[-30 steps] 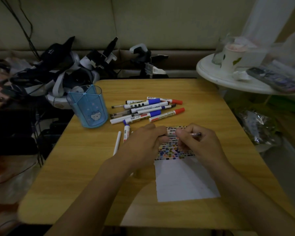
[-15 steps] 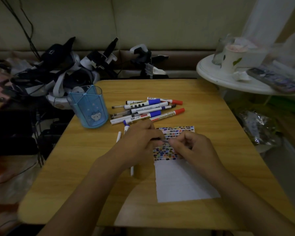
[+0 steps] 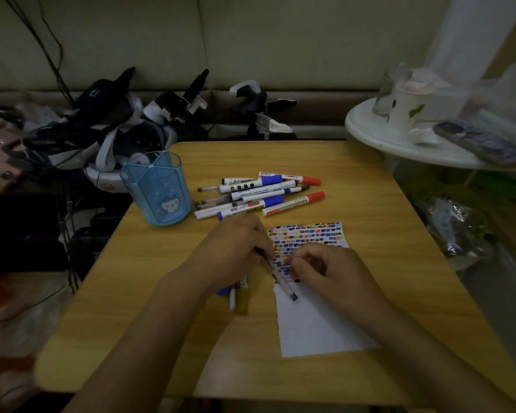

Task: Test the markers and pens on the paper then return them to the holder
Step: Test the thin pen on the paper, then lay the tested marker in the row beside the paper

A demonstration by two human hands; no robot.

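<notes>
My two forearms reach in from the near edge of the desk [image 3: 167, 338], and the white lower half of the paper [image 3: 319, 329] lies bare between them, its bottom corner close to that near edge. My right hand [image 3: 334, 275] rests on the paper with its fingers curled in, thumb and forefinger pinching the thin clear pen [image 3: 282, 281] near the middle of its barrel; the black end points back toward me. My left hand [image 3: 236, 251] has its fingers curled round the pen's far end, though I cannot tell whether they pinch the cap or the tip. Under my left wrist a few markers [image 3: 240, 293] lie loose on the desk.

I judge I am between uncapping and writing: this pen is the one under test, and the next move calls for turning its tip down onto the paper just below the rows of coloured dabs [image 3: 307, 236], where white room is left.

Beyond my hands the pile of markers and pens [image 3: 259, 193] lies untested or unreturned, near the paper's top edge. The blue holder [image 3: 158, 189] stands upright near the desk's left edge, apparently empty, with open desk between it and my left hand. The right side of the desk is open up to the white round table [image 3: 379, 135]
</notes>
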